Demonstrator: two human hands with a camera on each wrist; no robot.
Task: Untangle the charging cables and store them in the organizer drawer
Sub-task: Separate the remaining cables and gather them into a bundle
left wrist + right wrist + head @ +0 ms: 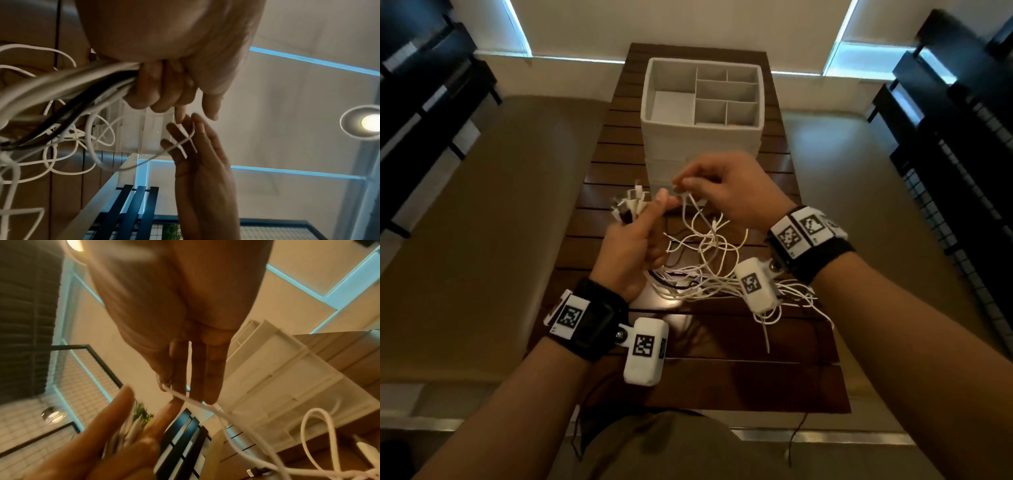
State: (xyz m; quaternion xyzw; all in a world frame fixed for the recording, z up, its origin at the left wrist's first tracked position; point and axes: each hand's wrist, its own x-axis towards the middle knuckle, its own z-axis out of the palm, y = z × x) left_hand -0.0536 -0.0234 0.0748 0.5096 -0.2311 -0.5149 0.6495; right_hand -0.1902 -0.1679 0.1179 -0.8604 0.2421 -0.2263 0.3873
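Slatted table (pixel 722 387); organizer drawer (pixel 702 137) at 12 o'clock. Left hand (pixel 626 250) fists plug ends of limp, light cables (pixel 709 270); right hand (pixel 729 188) pinches one strand near plug, best hold.

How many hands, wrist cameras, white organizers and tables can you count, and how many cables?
Hands: 2, the left hand and the right hand
Wrist cameras: 2
White organizer: 1
Wooden table: 1
Tangled cables: too knotted to count
Total: 6, cables aside
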